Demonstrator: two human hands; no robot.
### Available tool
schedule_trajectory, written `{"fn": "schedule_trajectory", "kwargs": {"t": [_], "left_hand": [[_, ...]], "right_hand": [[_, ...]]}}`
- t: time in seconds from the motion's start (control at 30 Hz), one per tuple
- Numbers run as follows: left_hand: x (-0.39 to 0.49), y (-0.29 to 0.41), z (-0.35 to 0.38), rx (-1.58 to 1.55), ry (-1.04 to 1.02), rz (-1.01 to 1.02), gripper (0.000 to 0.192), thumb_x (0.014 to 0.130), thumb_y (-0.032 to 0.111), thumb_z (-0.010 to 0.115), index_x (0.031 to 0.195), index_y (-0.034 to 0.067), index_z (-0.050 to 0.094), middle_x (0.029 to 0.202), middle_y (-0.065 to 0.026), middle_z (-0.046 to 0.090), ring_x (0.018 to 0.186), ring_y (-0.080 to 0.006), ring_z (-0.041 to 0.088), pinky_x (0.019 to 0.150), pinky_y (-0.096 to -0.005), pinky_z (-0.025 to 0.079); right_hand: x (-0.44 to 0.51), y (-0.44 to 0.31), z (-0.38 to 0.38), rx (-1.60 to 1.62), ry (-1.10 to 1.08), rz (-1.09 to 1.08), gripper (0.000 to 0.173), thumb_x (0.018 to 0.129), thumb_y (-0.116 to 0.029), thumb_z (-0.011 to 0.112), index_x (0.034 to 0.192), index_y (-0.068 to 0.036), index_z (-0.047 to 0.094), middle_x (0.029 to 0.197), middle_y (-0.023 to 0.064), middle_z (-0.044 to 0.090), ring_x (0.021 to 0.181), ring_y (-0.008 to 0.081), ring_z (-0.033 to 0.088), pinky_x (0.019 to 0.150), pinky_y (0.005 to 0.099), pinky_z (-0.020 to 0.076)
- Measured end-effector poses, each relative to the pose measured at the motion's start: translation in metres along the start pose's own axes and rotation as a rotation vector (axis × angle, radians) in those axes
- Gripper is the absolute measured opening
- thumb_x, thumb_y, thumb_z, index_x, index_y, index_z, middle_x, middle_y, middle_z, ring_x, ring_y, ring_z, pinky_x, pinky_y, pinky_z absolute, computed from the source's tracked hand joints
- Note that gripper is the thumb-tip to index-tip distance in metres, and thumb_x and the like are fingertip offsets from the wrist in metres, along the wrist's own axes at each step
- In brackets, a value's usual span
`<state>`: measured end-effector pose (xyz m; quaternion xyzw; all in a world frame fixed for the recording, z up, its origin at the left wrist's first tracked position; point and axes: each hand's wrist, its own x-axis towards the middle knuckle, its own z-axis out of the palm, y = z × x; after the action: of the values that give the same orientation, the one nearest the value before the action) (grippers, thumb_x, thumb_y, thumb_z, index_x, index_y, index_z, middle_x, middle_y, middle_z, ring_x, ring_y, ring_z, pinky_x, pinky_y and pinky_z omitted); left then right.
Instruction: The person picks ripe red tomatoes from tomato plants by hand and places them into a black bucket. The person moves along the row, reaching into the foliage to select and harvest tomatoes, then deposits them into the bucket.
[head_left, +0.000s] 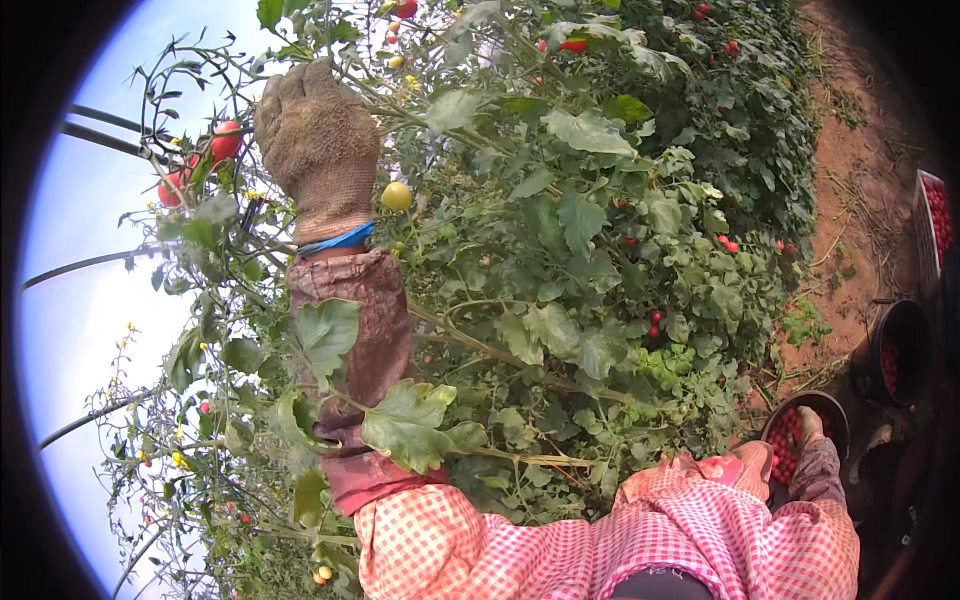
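Observation:
My left hand (315, 120), in a soil-stained knit glove with a blue band at the wrist, is raised among tomato vines. Its fingers are curled and the back faces me, so anything within the grasp is hidden. Red tomatoes (226, 140) hang just left of it, and a pale green-yellow tomato (397, 196) hangs near the wrist. Low on the right, my right hand (810, 424), also gloved, reaches over a dark bucket (841, 420) that holds many small red tomatoes (784, 448). Its fingers are too small and shaded to make out.
Dense tomato foliage (577, 217) fills the middle, with leafy stems crossing my left sleeve. A second dark bucket (900, 345) and a pale crate (925, 225) of red tomatoes stand along the soil path (855, 187). Curved dark poles (97, 266) show against the sky at left.

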<state>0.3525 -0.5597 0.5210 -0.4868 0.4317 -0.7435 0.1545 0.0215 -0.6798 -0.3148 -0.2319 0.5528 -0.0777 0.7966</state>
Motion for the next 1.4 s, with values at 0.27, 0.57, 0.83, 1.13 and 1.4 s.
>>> {"fn": "schedule_trajectory", "kwargs": {"t": [0.27,0.57,0.83,1.13,1.4], "left_hand": [[-0.011,-0.005,-0.005,0.205,-0.281,-0.066,0.026,0.086,0.022,0.053,0.107,0.007,0.056,0.099,-0.0125,0.063,0.093,-0.0324,0.061,0.081,-0.0459,0.048],[-0.039,0.002,-0.060,0.013,-0.612,-0.467,0.027,0.086,0.022,0.053,0.109,0.008,0.058,0.102,-0.0145,0.064,0.093,-0.0343,0.062,0.082,-0.0464,0.048],[-0.076,-0.043,-0.032,-0.664,-0.125,-1.074,0.030,0.086,0.019,0.054,0.111,0.003,0.059,0.103,-0.0173,0.063,0.091,-0.0304,0.063,0.077,-0.0398,0.050],[-0.064,-0.069,-0.015,-1.786,0.497,-1.548,0.042,0.093,0.037,0.049,0.118,0.003,0.048,0.116,-0.0148,0.054,0.107,-0.0288,0.051,0.092,-0.0478,0.044],[-0.039,-0.101,-0.021,-2.097,0.342,-1.671,0.061,0.084,0.039,0.057,0.128,0.000,0.041,0.128,-0.0246,0.042,0.121,-0.0417,0.042,0.103,-0.0603,0.030]], "right_hand": [[-0.042,-0.086,0.061,-0.679,-0.082,-0.391,0.029,0.089,-0.022,0.057,0.111,-0.004,0.058,0.088,0.0035,0.063,0.070,0.0172,0.060,0.060,0.0331,0.0498],[-0.486,-0.307,0.301,-0.328,-1.395,-1.259,0.025,0.085,-0.010,0.060,0.106,0.004,0.059,0.093,0.0084,0.063,0.083,0.0152,0.061,0.074,0.0293,0.0503],[-0.607,-0.349,0.484,-0.470,-1.096,-1.687,0.043,0.082,-0.029,0.059,0.113,0.001,0.055,0.091,0.0178,0.065,0.086,0.0295,0.066,0.079,0.0390,0.0518],[-0.625,-0.367,0.552,-0.256,-0.356,-2.256,0.045,0.084,-0.034,0.062,0.118,-0.005,0.055,0.101,0.0175,0.064,0.097,0.0320,0.063,0.086,0.0413,0.0488],[-0.620,-0.359,0.525,-0.177,-0.554,-2.417,0.042,0.081,-0.029,0.067,0.115,-0.006,0.056,0.093,0.0157,0.065,0.087,0.0295,0.065,0.078,0.0391,0.0517]]}}
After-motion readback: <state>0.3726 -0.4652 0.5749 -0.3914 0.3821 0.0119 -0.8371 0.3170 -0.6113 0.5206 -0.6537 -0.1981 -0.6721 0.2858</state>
